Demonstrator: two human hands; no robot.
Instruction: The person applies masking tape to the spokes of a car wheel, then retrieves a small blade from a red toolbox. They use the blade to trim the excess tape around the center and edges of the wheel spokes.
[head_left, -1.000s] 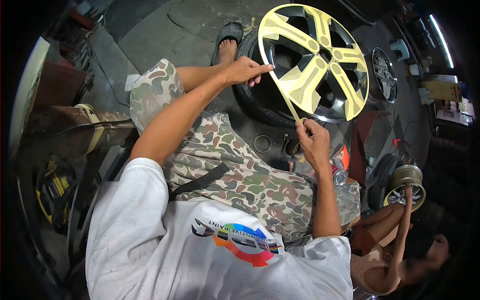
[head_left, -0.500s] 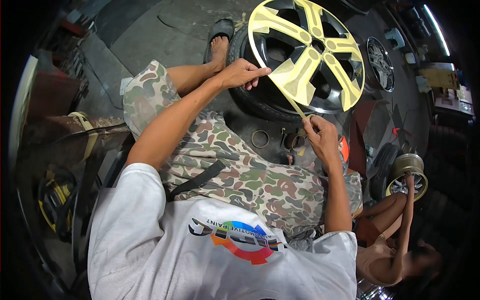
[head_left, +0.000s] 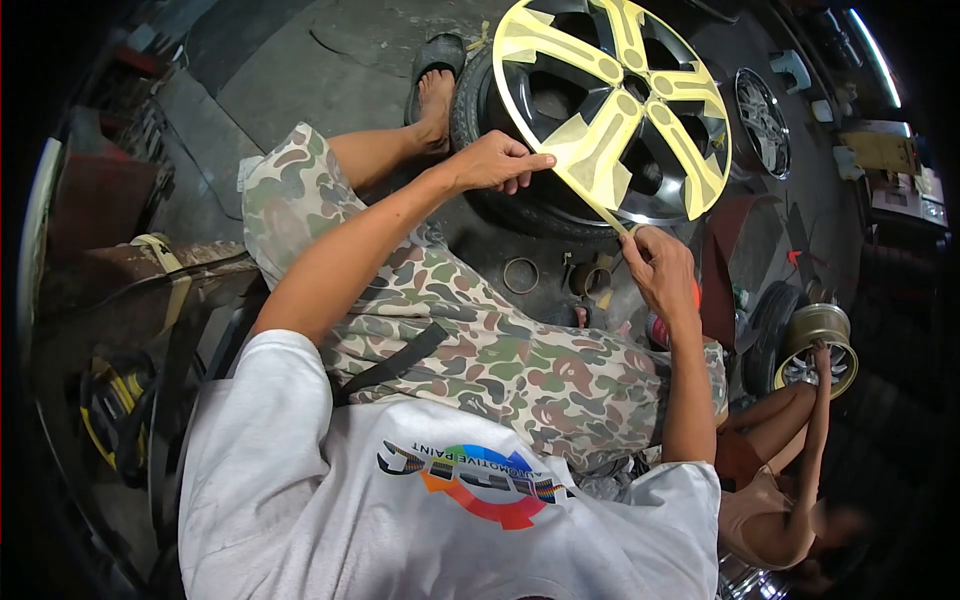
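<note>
A black wheel rim with yellow masking tape over its spokes (head_left: 613,125) lies on a tire (head_left: 540,222) in front of me. My left hand (head_left: 495,162) presses its index finger on the taped edge at the lower left; its other fingers are curled. My right hand (head_left: 656,265) pinches the end of a narrow yellow tape strip (head_left: 608,215) at the rim's lower edge. The strip runs along the rim's edge between both hands. Whether my left fingers also grip tape is hidden.
Tape rolls (head_left: 588,280) and a ring (head_left: 521,275) lie on the floor between my legs. A person (head_left: 770,500) at the lower right touches a gold-edged wheel (head_left: 818,345). Another wheel (head_left: 762,122) stands at the right. A power tool (head_left: 115,405) is at the left.
My left hand has slid slightly right along the rim's edge. My right hand has shifted a little right, and the strip lies closer to the rim.
</note>
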